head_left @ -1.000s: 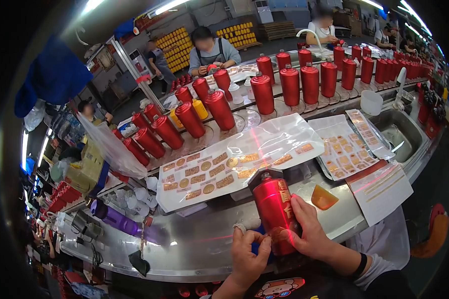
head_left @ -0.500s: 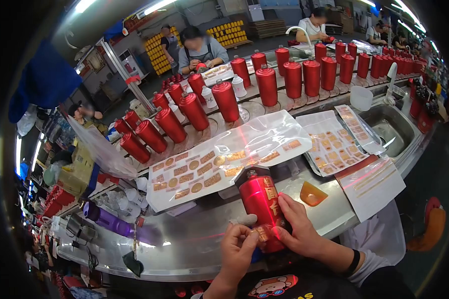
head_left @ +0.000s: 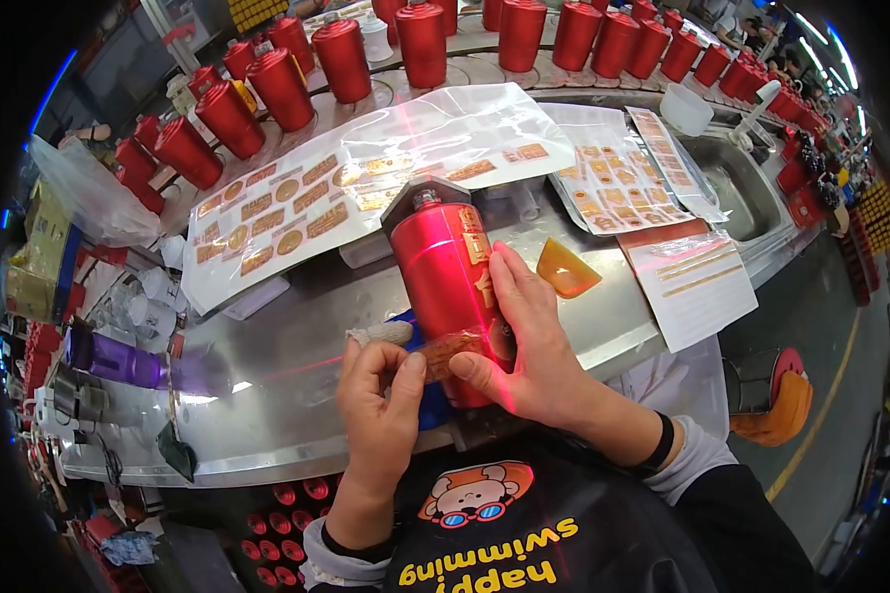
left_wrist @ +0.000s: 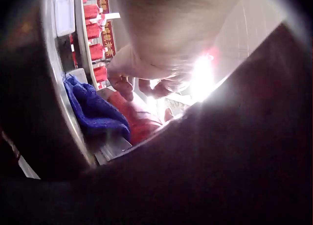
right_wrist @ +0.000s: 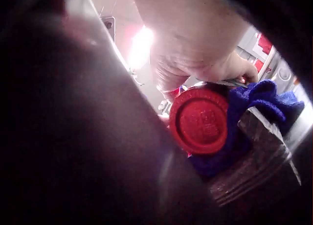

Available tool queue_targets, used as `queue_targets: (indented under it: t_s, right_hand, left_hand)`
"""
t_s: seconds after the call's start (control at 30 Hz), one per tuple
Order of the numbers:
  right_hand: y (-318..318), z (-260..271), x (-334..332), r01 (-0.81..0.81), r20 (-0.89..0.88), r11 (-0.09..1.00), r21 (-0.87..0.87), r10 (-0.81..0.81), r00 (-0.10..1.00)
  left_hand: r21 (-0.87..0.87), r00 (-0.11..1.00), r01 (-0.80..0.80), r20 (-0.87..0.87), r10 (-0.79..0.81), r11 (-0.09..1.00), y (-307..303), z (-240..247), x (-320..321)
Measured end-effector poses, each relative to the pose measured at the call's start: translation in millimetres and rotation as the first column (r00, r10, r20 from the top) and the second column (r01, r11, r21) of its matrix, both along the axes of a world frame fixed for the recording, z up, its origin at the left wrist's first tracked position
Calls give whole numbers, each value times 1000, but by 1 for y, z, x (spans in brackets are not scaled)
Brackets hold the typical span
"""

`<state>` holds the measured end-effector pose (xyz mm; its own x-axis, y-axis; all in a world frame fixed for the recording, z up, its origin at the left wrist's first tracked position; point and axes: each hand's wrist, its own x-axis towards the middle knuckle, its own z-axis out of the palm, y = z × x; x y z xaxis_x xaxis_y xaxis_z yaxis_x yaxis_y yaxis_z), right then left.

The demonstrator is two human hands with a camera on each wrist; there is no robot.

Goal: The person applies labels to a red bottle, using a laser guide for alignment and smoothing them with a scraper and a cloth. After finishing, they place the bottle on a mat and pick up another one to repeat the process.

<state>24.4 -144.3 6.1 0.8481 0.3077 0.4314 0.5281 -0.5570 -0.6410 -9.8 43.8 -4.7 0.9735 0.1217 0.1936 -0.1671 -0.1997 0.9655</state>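
Note:
A red bottle (head_left: 440, 267) with gold lettering leans, neck away from me, against a dark angular support (head_left: 398, 212). My left hand (head_left: 378, 420) pinches the left end of a clear film with a gold decal (head_left: 447, 353), which lies across the bottle's lower part. A pale cover (head_left: 384, 333) wraps one left fingertip. With fingers along the bottle's right side, my right hand (head_left: 544, 351) holds it, thumb over the film's right end. Blue cloth (head_left: 432, 412) lies under the bottle. In the right wrist view the bottle's round red base (right_wrist: 199, 122) faces the camera beside that cloth.
Behind the bottle lie a sheet of gold decals (head_left: 297, 212) and another decal sheet (head_left: 623, 183). An amber scraper (head_left: 569, 269) rests right of the bottle. Red bottles (head_left: 341, 59) line the conveyor. A sink (head_left: 732, 188) is at right, a purple flask (head_left: 119, 358) at left.
The head view has tilted down, so the bottle and hands appear larger and higher. The decal film, held off the bottle's lower left half a second ago, now stretches across its front toward the right thumb.

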Motion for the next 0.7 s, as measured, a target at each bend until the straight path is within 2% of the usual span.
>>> queue_targets:
  t_s: [0.13,0.33,0.53,0.7]
  right_hand:
    - [1,-3,2,25,-9,1000,-17,-25,1000]
    - [0,0,1,11,-9,999,-34,-11,1000]
    - [0,2,2,-8,-32,1000,-10,7,999]
    - [0,0,2,1,-44,1000,-1,-1,999]
  left_hand:
    - [67,1000,-18,6,17,998,0,-3,3]
    - [14,996,24,-92,-23,1000,0,-7,4]
    - [38,1000,11,-10,-11,999,-1,-5,6]
    - [42,999,34,-17,-34,999,-1,-4,6]
